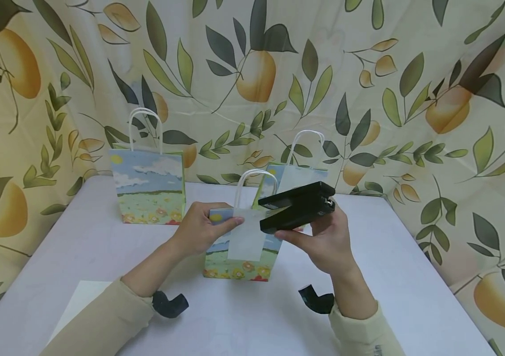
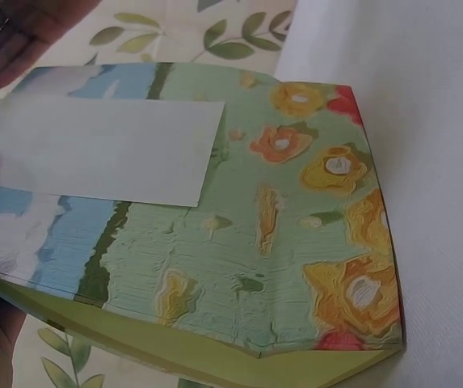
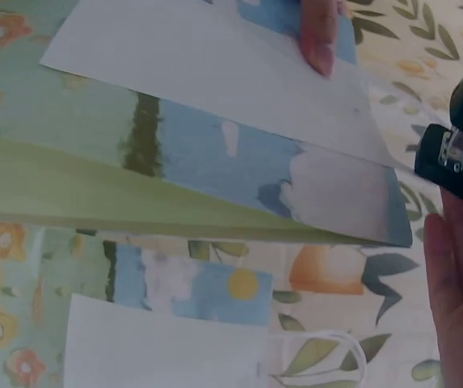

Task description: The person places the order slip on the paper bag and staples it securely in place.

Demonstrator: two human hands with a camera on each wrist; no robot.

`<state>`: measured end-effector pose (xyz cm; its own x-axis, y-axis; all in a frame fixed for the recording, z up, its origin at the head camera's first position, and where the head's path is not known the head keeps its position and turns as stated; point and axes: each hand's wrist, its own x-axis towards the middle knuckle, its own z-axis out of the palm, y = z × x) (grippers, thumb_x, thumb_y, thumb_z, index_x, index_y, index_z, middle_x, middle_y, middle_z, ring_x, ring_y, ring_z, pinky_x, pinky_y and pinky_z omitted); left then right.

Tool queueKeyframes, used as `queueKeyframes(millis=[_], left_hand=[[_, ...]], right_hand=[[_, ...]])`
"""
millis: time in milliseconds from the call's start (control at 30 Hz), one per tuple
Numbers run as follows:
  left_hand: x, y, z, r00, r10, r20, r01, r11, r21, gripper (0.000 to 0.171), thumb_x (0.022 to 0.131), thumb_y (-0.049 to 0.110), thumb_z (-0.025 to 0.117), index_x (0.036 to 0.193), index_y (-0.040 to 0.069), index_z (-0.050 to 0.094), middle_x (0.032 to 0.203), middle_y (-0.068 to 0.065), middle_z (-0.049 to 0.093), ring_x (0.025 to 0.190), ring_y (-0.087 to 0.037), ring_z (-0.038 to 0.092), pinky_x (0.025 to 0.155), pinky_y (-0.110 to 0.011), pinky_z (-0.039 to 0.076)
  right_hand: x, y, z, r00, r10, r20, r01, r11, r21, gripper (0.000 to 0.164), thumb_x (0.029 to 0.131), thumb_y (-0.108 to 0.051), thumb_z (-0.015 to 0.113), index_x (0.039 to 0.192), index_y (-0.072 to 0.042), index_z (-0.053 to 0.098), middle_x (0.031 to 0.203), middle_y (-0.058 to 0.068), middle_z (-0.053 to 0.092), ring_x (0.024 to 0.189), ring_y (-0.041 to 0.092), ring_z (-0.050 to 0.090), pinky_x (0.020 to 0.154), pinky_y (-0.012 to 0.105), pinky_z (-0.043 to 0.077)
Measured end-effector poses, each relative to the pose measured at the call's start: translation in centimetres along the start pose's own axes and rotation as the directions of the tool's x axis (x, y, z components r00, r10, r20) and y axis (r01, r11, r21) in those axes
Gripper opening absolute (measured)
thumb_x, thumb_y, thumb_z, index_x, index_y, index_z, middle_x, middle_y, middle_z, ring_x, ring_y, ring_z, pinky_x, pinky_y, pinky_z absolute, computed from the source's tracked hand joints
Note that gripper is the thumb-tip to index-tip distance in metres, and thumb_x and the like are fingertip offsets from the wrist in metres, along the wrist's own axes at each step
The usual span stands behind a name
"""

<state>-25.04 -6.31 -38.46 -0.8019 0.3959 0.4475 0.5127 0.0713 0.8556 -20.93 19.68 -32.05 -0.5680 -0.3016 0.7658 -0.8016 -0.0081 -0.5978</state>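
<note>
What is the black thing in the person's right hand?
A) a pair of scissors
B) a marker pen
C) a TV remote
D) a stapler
D: the right hand grips a black stapler, its open mouth pointed at the white slip of paper that the left hand presses against the front gift bag.

Upright floral bag (image 1: 239, 257), slip (image 1: 247, 232) against it; stapler (image 1: 297, 206) raised.
</note>
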Motion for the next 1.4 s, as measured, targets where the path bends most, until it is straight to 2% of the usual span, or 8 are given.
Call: queueKeyframes(millis=[100,200,400,600,733,967,1133,1400], left_hand=[[0.0,0.0,0.1,1.0,0.008,-0.004,-0.008,1.0,0.007,0.022,0.095,0.015,0.076,0.076,0.008,0.072,0.058,0.0,0.056,0.056,-0.01,0.052,0.053,-0.022,0.044],[-0.1,0.0,0.3,1.0,0.01,-0.003,-0.01,1.0,0.006,0.029,0.096,0.016,0.076,0.069,0.007,0.066,0.056,0.004,0.047,0.055,-0.011,0.049,0.052,-0.022,0.041],[-0.1,0.1,0.5,1.0,0.008,0.0,-0.008,1.0,-0.002,0.024,0.096,0.015,0.076,0.074,0.008,0.071,0.058,-0.001,0.055,0.057,-0.013,0.055,0.055,-0.023,0.048],[0.0,0.0,0.8,1.0,0.024,0.003,-0.024,1.0,-0.004,0.018,0.096,0.017,0.076,0.079,0.011,0.075,0.057,0.0,0.055,0.053,-0.008,0.045,0.05,-0.022,0.036],[0.0,-0.1,0.8,0.999,0.037,0.005,-0.037,0.999,0.001,0.021,0.097,0.018,0.075,0.076,0.012,0.072,0.055,0.004,0.047,0.051,-0.007,0.04,0.048,-0.023,0.031],[0.0,-0.1,0.9,0.999,0.044,0.005,-0.044,0.999,0.018,0.024,0.096,0.017,0.075,0.073,0.012,0.07,0.054,0.006,0.045,0.051,-0.008,0.041,0.048,-0.023,0.032],[0.0,0.0,0.8,1.0,0.029,0.006,-0.029,0.999,0.044,0.017,0.096,0.017,0.075,0.08,0.013,0.075,0.058,0.002,0.057,0.054,-0.009,0.048,0.052,-0.022,0.039],[-0.1,0.2,0.6,0.999,0.044,0.018,-0.046,0.995,0.085,0.006,0.097,0.016,0.074,0.094,0.012,0.077,0.07,0.001,0.069,0.058,-0.009,0.052,0.054,-0.023,0.043]], right_hand=[[-0.1,0.2,0.5,1.0,0.014,-0.01,-0.015,0.998,-0.057,0.061,0.078,-0.011,0.092,0.121,0.014,0.057,0.116,0.009,0.072,0.104,0.015,0.072,0.098,0.028,0.056],[-0.2,0.4,0.9,0.999,0.043,-0.017,-0.044,0.996,-0.083,0.066,0.077,-0.007,0.092,0.127,0.013,0.055,0.124,0.011,0.068,0.113,0.018,0.068,0.106,0.031,0.052],[-0.2,0.6,1.3,0.987,0.158,0.013,-0.155,0.979,-0.131,0.076,0.074,0.007,0.089,0.138,0.008,0.049,0.137,0.018,0.062,0.129,0.02,0.061,0.115,0.036,0.045],[-0.2,0.8,1.3,0.982,0.187,0.037,-0.179,0.972,-0.154,0.069,0.074,0.012,0.086,0.132,0.005,0.051,0.125,0.016,0.069,0.12,0.019,0.064,0.111,0.036,0.046],[-0.3,1.1,1.4,0.981,0.19,0.038,-0.181,0.969,-0.169,0.075,0.075,0.015,0.083,0.14,0.004,0.048,0.125,0.011,0.067,0.116,0.017,0.065,0.108,0.031,0.048],[-0.3,1.2,1.8,0.981,0.189,0.038,-0.177,0.961,-0.211,0.092,0.076,0.01,0.085,0.155,-0.005,0.04,0.125,0.014,0.069,0.113,0.017,0.07,0.108,0.034,0.049],[-0.2,1.2,2.0,0.976,0.215,0.039,-0.201,0.955,-0.218,0.106,0.076,0.008,0.087,0.162,-0.016,0.031,0.125,0.014,0.071,0.114,0.016,0.071,0.11,0.033,0.048],[-0.4,1.4,2.3,0.973,0.224,0.051,-0.202,0.941,-0.271,0.078,0.074,0.008,0.088,0.144,-0.006,0.056,0.125,0.012,0.072,0.113,0.012,0.071,0.105,0.028,0.051]])
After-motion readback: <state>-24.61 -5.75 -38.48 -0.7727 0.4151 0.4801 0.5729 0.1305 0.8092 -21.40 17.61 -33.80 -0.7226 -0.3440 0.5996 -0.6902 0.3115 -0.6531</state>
